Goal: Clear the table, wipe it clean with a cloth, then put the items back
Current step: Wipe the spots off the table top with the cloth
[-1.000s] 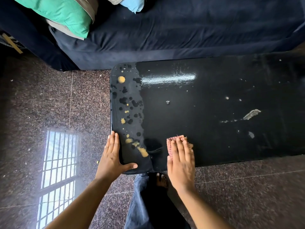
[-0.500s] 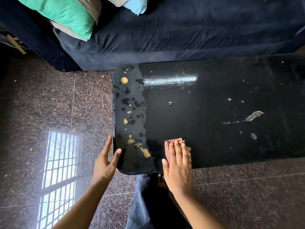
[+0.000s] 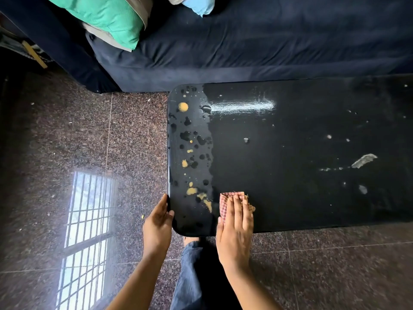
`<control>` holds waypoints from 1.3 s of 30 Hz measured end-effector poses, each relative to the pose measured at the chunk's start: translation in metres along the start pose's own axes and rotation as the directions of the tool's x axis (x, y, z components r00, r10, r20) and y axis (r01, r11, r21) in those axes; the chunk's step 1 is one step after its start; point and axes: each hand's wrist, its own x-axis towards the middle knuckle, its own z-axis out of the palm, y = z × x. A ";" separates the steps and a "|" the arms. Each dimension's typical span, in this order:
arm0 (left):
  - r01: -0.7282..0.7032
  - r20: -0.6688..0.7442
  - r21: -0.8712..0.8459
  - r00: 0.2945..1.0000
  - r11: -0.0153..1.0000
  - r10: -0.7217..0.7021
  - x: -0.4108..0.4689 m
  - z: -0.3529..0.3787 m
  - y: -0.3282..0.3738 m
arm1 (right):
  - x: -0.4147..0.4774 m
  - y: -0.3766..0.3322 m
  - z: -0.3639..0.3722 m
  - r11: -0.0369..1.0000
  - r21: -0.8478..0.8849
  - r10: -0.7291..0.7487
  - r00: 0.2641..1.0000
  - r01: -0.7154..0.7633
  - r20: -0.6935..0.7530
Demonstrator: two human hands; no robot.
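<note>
A glossy black table (image 3: 301, 135) fills the right half of the view. Its left end is spotted with yellow stains (image 3: 183, 107) and wet dark drops. A small folded pink cloth (image 3: 225, 201) lies near the front edge, and my right hand (image 3: 235, 227) presses flat on it with straight fingers. My left hand (image 3: 157, 222) is off the tabletop, its fingers and thumb touching the table's left edge at the front corner. A pale scrap (image 3: 364, 160) and small specks lie on the right part of the table.
A dark blue sofa (image 3: 257, 41) runs along the table's far side, with a green cushion (image 3: 107, 16) and a blue cushion (image 3: 197, 5) on it. Speckled granite floor (image 3: 78, 142) lies to the left. My leg in jeans (image 3: 196, 276) stands below the table's front corner.
My left hand slid off the tabletop's front corner and now touches the table's left edge. My right hand stays flat on the cloth. The camera view shifted.
</note>
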 end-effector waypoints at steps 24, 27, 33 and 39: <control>0.262 0.059 -0.480 0.962 0.837 -0.267 0.007 -0.018 0.019 | 0.004 -0.081 0.024 0.911 -0.073 -0.399 0.912 0.407 0.097; 0.235 0.044 -0.458 0.969 0.857 -0.243 0.005 -0.012 0.024 | 0.022 -0.058 0.013 0.988 -0.084 -0.131 0.991 0.128 -0.025; 0.166 -0.049 -0.458 0.976 0.873 -0.211 0.007 0.005 0.046 | 0.027 -0.105 0.026 0.975 -0.039 -0.217 0.976 0.217 -0.009; 0.130 -0.089 -0.400 0.980 0.907 -0.180 0.017 0.012 0.061 | 0.051 -0.069 0.016 0.947 -0.105 -0.303 0.953 0.303 0.017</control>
